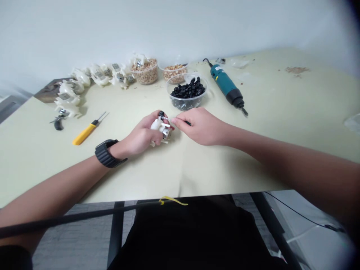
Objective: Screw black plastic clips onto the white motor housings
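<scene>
My left hand (pixel 142 135) is closed around a white plastic housing (pixel 156 126) with a metal, motor-like cylinder (pixel 167 133) on its right side. A small black knob-like piece (pixel 161 113) sits at the housing's upper end, by my left fingertips. Pinched in my right hand (pixel 201 125) is a thin metal-shafted tool (pixel 168 119) with a dark end, which looks like a small screwdriver. Its tip reaches the black piece; whether it touches is too small to tell. Beyond my hands stands a clear round tub (pixel 206 90) of small black parts.
Several similar white housings (pixel 67 98) line the back left. A yellow-handled screwdriver (pixel 86 133) lies left of my hands, near a black-handled tool (pixel 58 123). Two tubs of small tan pieces (pixel 146 75) stand at the back. A green power tool (pixel 226 84) lies right, its bit pointing toward me.
</scene>
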`<state>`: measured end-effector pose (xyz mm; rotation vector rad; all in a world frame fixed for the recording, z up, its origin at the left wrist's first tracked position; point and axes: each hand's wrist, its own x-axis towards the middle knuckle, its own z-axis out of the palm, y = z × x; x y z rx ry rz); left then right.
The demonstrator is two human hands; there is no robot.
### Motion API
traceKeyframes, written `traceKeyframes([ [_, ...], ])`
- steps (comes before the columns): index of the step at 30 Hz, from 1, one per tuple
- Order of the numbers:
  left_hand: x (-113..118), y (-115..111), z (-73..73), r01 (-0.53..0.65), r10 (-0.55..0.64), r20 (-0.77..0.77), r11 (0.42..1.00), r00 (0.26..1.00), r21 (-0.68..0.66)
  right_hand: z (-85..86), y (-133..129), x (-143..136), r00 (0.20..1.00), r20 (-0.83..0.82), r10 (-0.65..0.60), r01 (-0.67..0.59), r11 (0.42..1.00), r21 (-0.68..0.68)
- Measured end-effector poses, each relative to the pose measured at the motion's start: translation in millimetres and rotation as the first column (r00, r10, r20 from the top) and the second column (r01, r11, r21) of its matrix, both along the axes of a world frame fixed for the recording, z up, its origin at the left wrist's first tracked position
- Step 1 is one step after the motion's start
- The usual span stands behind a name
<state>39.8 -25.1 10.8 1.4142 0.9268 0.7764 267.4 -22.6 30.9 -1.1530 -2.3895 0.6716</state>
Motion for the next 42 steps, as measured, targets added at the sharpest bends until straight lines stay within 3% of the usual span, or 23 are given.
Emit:
traceKeyframes([
  [5, 5.4, -1.0, 2.8, -0.014, 0.016, -0.027, 0.997, 0.999, 0.081, 0.5, -1.8, -0.7, 0.976, 0.203, -0.077, 0.036, 0.979, 0.201],
  [7, 8.2, -2.7, 7.5, -0.013, 0.021, -0.062, 0.993, 0.998, 0.12, 0.6, -0.4, -0.7, 0.972, 0.228, -0.064, 0.015, 0.978, 0.21],
  [10, 12.0, -6.4, 13.7, -0.009, 0.023, -0.096, 0.99, 0.995, 0.143, 1.0, 3.6, 0.1, 0.991, 0.123, 0.048, -0.057, 0.996, 0.068],
  [13, 13.2, -9.2, 14.9, -0.023, 0.041, -0.11, 0.986, 0.993, 0.163, 2.1, 5.8, 1.7, 0.997, -0.025, 0.067, -0.071, 0.98, -0.187],
  [15, 12.3, -9.8, 13.3, -0.031, 0.049, -0.108, 0.987, 0.993, 0.159, 3.3, 5.5, 2.9, 0.993, -0.112, 0.034, -0.077, 0.908, -0.412],
  [17, 10.4, -9.6, 11.5, -0.026, 0.042, -0.11, 0.989, 0.993, 0.147, 3.9, 5.0, 4.3, 0.985, -0.173, 0.004, -0.11, 0.787, -0.607],
  [19, 8.6, -8.9, 10.9, -0.013, 0.039, -0.136, 0.983, 0.99, 0.181, 3.2, 5.6, 6.2, 0.977, -0.212, 0.01, -0.163, 0.675, -0.72],
  [21, 7.5, -7.8, 11.1, -0.001, 0.046, -0.175, 0.968, 0.983, 0.251, 1.6, 7.3, 8.4, 0.969, -0.244, 0.027, -0.207, 0.626, -0.752],
  [23, 7.3, -6.2, 11.1, 0.007, 0.035, -0.165, 0.969, 0.986, 0.247, 0.5, 9.0, 10.5, 0.964, -0.265, 0.016, -0.215, 0.631, -0.745],
  [26, 7.4, -3.0, 8.5, 0.014, -0.014, -0.006, 0.995, 1.0, 0.098, 2.7, 9.4, 12.9, 0.957, -0.291, -0.016, -0.204, 0.676, -0.708],
  [28, 7.4, -0.5, 5.8, 0.006, -0.008, 0.102, 1.0, 0.995, 0.017, 5.6, 8.5, 14.2, 0.951, -0.309, -0.006, -0.201, 0.748, -0.633],
  [31, 6.8, 2.8, 2.6, 0.002, 0.014, 0.201, 0.997, 0.979, -0.08, 6.1, 8.4, 16.2, 0.97, -0.241, 0.039, -0.123, 0.93, -0.346],
  [33, 5.8, 4.4, 1.5, 0.011, 0.018, 0.239, 0.993, 0.971, -0.122, 2.5, 10.0, 17.4, 0.99, -0.14, 0.028, -0.046, 0.991, -0.126],
  [37, 2.8, 6.2, 0.9, 0.02, 0.017, 0.266, 0.99, 0.964, -0.137, -6.5, 13.0, 19.4, 0.999, 0.026, 0.026, -0.028, 0.997, 0.068],
  [42, 0.0, 6.5, 1.6, 0.031, 0.007, 0.258, 0.989, 0.966, -0.142, -8.4, 10.7, 21.9, 0.986, 0.166, -0.01, -0.036, 0.962, 0.271],
])
